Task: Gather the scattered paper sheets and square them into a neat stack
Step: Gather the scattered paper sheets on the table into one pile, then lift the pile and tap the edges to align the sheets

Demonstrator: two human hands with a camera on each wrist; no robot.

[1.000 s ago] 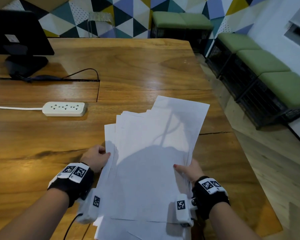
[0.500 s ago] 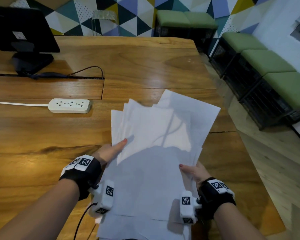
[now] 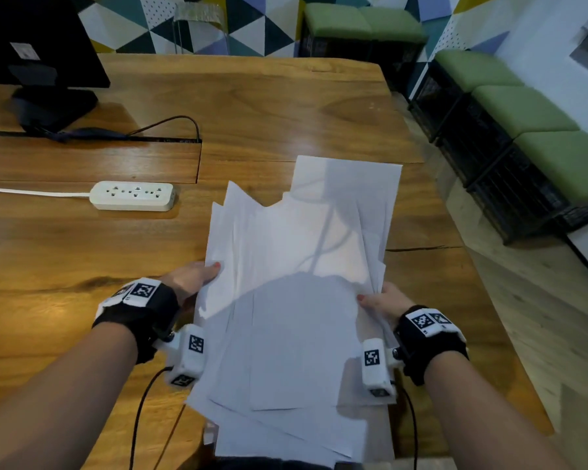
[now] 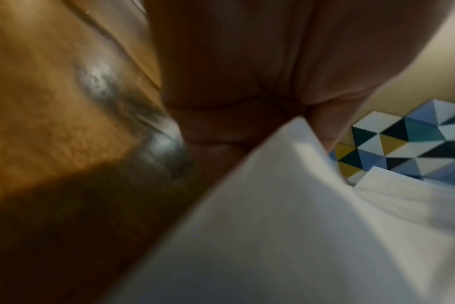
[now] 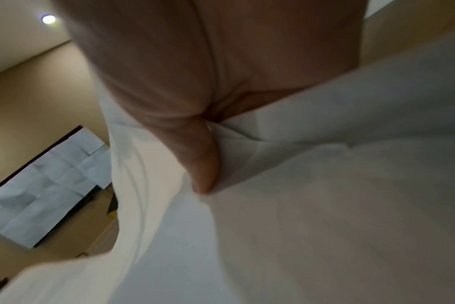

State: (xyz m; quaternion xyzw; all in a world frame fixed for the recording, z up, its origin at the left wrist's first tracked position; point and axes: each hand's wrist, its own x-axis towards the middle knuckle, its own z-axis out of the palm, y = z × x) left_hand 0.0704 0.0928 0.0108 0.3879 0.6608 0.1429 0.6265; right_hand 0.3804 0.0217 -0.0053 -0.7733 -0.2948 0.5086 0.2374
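The left hand (image 3: 190,278) pinches the left edge of the paper sheets (image 3: 299,300) in the middle of the frame. The right hand (image 3: 382,300) pinches the right edge. The sheets are uneven, above the wooden table (image 3: 65,252). A power strip (image 3: 133,196) lies farther left.

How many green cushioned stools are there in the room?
5: two green cushioned stools against the patterned back wall, three along the right wall. More may sit outside the view.
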